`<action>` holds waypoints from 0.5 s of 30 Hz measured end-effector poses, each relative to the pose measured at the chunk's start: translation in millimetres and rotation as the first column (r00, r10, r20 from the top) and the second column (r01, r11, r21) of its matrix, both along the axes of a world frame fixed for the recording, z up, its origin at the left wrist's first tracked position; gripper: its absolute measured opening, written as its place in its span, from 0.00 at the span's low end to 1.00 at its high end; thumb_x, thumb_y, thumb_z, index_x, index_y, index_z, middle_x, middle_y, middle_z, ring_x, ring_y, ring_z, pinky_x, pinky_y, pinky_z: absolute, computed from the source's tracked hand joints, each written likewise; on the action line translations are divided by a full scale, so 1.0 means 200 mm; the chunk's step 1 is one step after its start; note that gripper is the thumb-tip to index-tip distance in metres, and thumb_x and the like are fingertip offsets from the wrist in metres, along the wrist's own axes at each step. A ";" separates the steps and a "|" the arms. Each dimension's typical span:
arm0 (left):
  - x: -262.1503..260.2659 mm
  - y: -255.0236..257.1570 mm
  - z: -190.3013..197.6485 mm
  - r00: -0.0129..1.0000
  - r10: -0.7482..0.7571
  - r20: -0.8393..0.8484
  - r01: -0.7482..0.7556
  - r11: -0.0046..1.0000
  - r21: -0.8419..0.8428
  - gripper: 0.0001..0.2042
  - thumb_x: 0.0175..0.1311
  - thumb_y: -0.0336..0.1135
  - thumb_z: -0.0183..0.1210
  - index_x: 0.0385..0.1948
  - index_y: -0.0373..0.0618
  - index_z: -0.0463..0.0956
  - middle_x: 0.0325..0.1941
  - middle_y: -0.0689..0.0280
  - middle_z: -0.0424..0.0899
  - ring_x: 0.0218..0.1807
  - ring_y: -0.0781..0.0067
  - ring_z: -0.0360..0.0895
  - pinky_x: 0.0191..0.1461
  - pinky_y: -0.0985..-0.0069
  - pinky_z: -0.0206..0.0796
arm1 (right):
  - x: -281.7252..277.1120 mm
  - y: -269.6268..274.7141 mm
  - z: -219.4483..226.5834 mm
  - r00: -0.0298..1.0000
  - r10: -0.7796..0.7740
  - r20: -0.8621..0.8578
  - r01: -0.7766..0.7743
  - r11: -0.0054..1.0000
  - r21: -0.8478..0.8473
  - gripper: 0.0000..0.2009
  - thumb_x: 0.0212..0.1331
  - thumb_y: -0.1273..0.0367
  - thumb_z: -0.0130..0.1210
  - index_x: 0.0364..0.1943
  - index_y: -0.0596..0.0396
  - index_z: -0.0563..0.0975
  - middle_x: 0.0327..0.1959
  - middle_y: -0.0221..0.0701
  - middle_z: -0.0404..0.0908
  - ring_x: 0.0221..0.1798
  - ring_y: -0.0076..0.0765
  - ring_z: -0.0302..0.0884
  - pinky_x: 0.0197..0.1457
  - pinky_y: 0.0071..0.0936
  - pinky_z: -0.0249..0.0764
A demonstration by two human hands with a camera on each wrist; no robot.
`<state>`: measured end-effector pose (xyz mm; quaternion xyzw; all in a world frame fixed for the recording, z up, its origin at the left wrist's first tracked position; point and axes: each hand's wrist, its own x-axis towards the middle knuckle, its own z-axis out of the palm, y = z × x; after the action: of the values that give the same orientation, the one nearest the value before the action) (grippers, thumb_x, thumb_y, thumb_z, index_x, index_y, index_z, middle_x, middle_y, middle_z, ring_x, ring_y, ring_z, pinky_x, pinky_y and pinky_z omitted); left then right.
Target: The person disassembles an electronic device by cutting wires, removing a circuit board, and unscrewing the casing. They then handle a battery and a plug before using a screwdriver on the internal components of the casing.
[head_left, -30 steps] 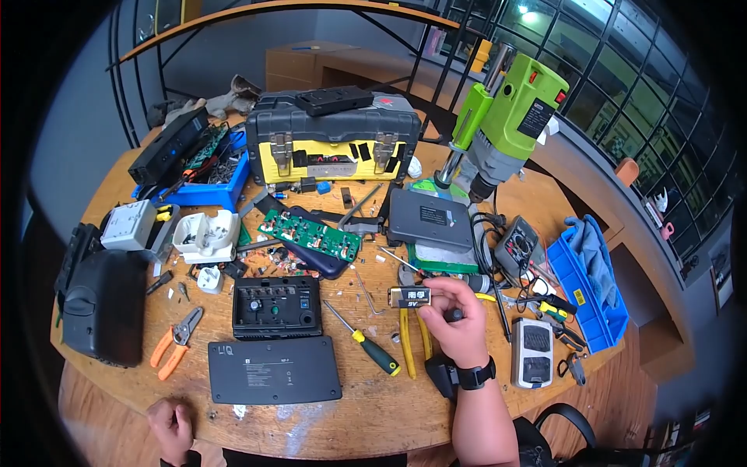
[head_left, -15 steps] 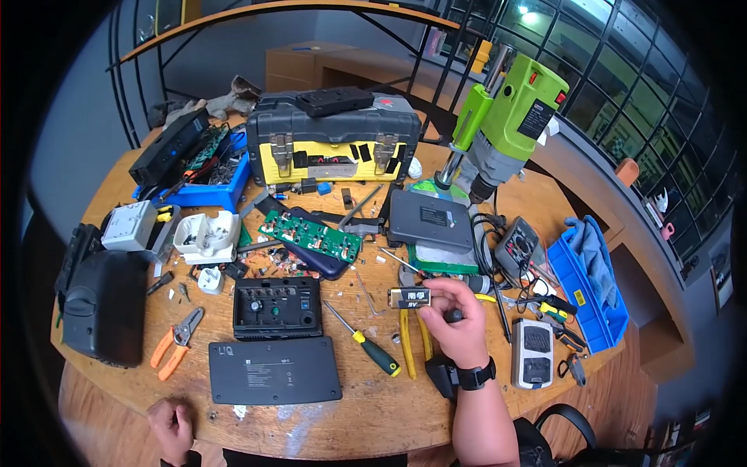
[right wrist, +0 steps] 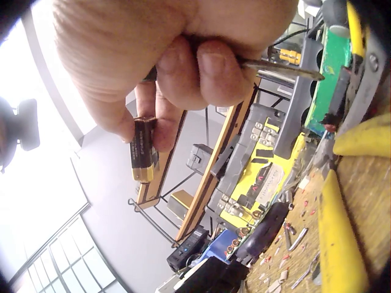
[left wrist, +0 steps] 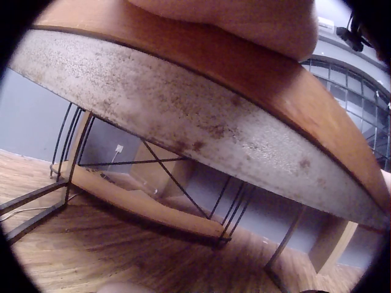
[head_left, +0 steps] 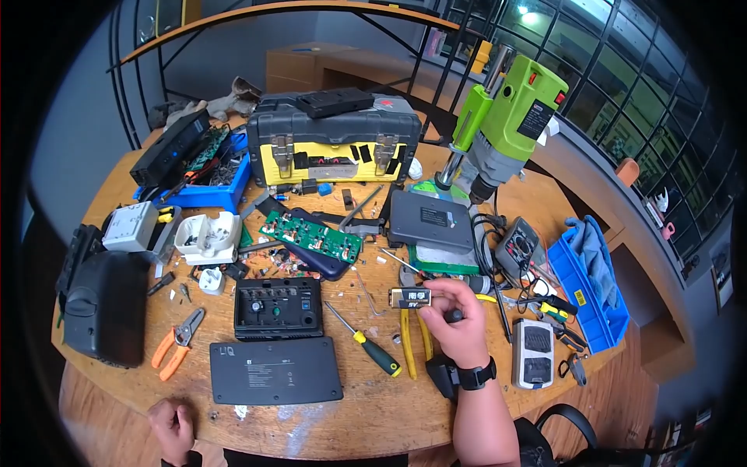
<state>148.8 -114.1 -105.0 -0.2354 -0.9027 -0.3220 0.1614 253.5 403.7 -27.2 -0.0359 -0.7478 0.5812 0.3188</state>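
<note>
Between thumb and fingertips my right hand (head_left: pixel 461 327) pinches a 9V battery (head_left: pixel 409 297), raised over the table with its label toward the head camera. Its curled lower fingers also keep a thin tool with a pointed metal shaft (right wrist: pixel 284 68); the handle is mostly hidden in the palm. My left hand (head_left: pixel 170 426) rests at the table's front edge, loosely curled around nothing. Left of the battery lies an opened black device housing (head_left: pixel 278 308), a flat black cover (head_left: pixel 275 370) in front of it. A green-and-yellow screwdriver (head_left: pixel 375 352) lies to their right.
Yellow-handled pliers (head_left: pixel 408 342) lie below the right hand, orange-handled wire strippers (head_left: pixel 176 342) at left. A green circuit board (head_left: pixel 311 235), a black-yellow toolbox (head_left: pixel 334 140) and a green drill press (head_left: pixel 513 109) stand farther back. A blue bin (head_left: pixel 585 311) is at right.
</note>
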 end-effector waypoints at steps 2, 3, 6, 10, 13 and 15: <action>0.00 0.01 -0.01 1.000 -0.003 0.004 0.003 1.000 0.026 0.16 0.71 0.36 0.56 0.21 0.40 0.71 0.20 0.55 0.73 0.25 0.52 0.72 0.33 0.62 0.60 | 0.00 0.00 0.00 1.000 -0.001 0.000 0.001 1.000 -0.001 0.21 0.61 0.81 0.66 0.59 0.59 0.79 0.39 0.19 0.77 0.26 0.08 0.61 0.30 0.12 0.58; 0.00 0.01 -0.01 1.000 -0.006 0.006 0.006 1.000 0.026 0.16 0.71 0.36 0.56 0.21 0.40 0.71 0.20 0.55 0.73 0.25 0.52 0.72 0.33 0.62 0.60 | 0.01 0.01 -0.01 1.000 0.005 -0.003 -0.005 1.000 0.010 0.21 0.61 0.81 0.66 0.59 0.59 0.79 0.39 0.19 0.77 0.26 0.08 0.61 0.30 0.12 0.57; 0.00 0.02 -0.01 1.000 -0.002 -0.001 0.002 0.998 0.059 0.16 0.71 0.37 0.56 0.21 0.39 0.70 0.20 0.55 0.73 0.25 0.52 0.72 0.33 0.62 0.60 | 0.00 0.00 0.00 1.000 -0.001 0.004 0.001 1.000 0.003 0.21 0.61 0.81 0.66 0.59 0.59 0.79 0.39 0.19 0.76 0.26 0.08 0.61 0.30 0.12 0.57; -0.01 0.02 -0.01 1.000 -0.002 0.003 0.002 0.999 0.048 0.17 0.71 0.37 0.56 0.20 0.39 0.69 0.20 0.55 0.72 0.25 0.52 0.72 0.33 0.62 0.60 | 0.01 0.01 0.00 1.000 0.005 0.016 -0.005 1.000 0.018 0.21 0.61 0.81 0.66 0.59 0.59 0.78 0.41 0.20 0.77 0.26 0.08 0.62 0.31 0.12 0.58; 0.00 0.01 -0.01 1.000 0.010 0.014 -0.011 0.999 0.042 0.17 0.71 0.37 0.56 0.20 0.39 0.69 0.19 0.55 0.72 0.25 0.52 0.71 0.32 0.61 0.59 | 0.01 0.00 -0.01 1.000 0.002 0.021 -0.002 1.000 -0.010 0.21 0.61 0.82 0.66 0.59 0.59 0.78 0.42 0.20 0.77 0.26 0.08 0.61 0.31 0.12 0.58; 0.00 0.01 0.00 1.000 0.014 0.011 -0.014 1.000 0.019 0.18 0.71 0.38 0.56 0.20 0.39 0.69 0.19 0.55 0.71 0.24 0.51 0.71 0.32 0.61 0.59 | 0.00 0.00 0.00 1.000 0.010 0.016 -0.009 1.000 -0.025 0.21 0.61 0.82 0.66 0.59 0.59 0.78 0.42 0.20 0.77 0.27 0.08 0.62 0.31 0.12 0.58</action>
<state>148.6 -112.6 -105.4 -0.2256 -0.9021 -0.3308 0.1608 253.4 403.8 -27.5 -0.0411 -0.7431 0.5918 0.3096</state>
